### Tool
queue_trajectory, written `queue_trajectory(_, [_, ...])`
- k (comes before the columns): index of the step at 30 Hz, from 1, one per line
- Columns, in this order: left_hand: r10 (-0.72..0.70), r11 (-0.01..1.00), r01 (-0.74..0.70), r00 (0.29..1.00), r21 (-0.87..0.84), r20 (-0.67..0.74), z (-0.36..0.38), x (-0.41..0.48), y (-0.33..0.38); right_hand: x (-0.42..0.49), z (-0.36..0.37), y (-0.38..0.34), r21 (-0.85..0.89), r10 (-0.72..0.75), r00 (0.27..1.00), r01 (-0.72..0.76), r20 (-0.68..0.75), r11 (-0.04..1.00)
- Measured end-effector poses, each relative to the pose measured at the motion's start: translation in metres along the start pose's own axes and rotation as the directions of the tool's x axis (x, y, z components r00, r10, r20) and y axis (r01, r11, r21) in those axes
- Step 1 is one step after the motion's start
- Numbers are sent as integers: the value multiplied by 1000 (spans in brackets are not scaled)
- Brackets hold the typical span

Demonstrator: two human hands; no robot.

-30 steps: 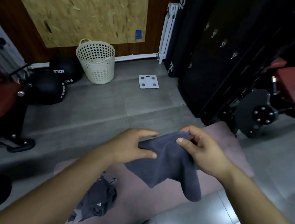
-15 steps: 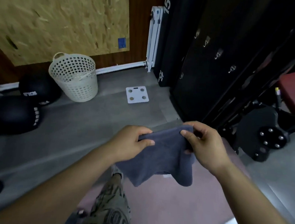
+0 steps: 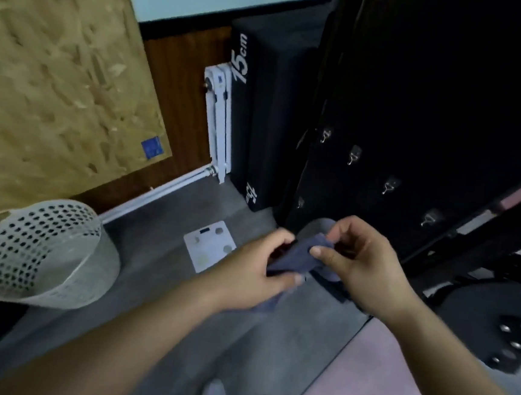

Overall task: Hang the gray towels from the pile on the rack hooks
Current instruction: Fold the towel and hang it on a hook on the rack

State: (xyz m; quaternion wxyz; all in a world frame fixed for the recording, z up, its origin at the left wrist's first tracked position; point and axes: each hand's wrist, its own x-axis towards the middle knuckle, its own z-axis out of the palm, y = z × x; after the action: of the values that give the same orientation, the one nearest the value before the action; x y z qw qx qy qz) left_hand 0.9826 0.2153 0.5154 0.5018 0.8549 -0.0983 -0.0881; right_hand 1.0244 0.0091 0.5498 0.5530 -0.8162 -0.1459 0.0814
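A gray towel [image 3: 301, 254] is bunched between both hands in front of me. My left hand [image 3: 252, 275] grips its lower part, and most of the cloth is hidden under that hand. My right hand [image 3: 360, 266] pinches its upper corner between thumb and fingers. Just beyond the hands stands a black rack panel [image 3: 417, 122] with several small metal hooks; the nearest ones are a hook [image 3: 429, 218] above my right hand and a hook [image 3: 389, 186] further up. All the hooks in view are bare. The towel pile is out of view.
A white perforated basket [image 3: 40, 253] stands on the gray floor at left, a white bathroom scale [image 3: 209, 245] lies beside my left hand. A black block marked 15cm [image 3: 260, 109] and a white radiator [image 3: 217, 121] stand by the wall. Gym equipment [image 3: 518, 330] sits at right.
The view has lifted and moved closer to the rack. Both hands have risen toward the hooks and drawn together, bunching the towel that earlier hung spread between them.
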Motion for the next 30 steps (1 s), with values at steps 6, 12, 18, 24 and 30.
queue_trajectory(6, [92,995,-92,996,-26,-9,-69,146,-8,128,-16,9,-54,34,981,-45,-191,998])
queue_trajectory(12, [5,994,8,993,-104,120,-94,257,-60,229,-15,60,-183,90,969,-134,-230,974])
queue_trajectory(18, [-51,970,158,875,-186,481,-119,347,-95,301,-5,105,-43,204,972,-210,-121,977])
queue_trajectory(24, [-103,955,238,823,-175,558,-118,433,-162,357,4,165,68,292,937,-284,-190,956])
queue_trajectory(30, [86,977,-152,923,149,375,-106,526,-234,406,22,231,99,240,902,-219,-360,971])
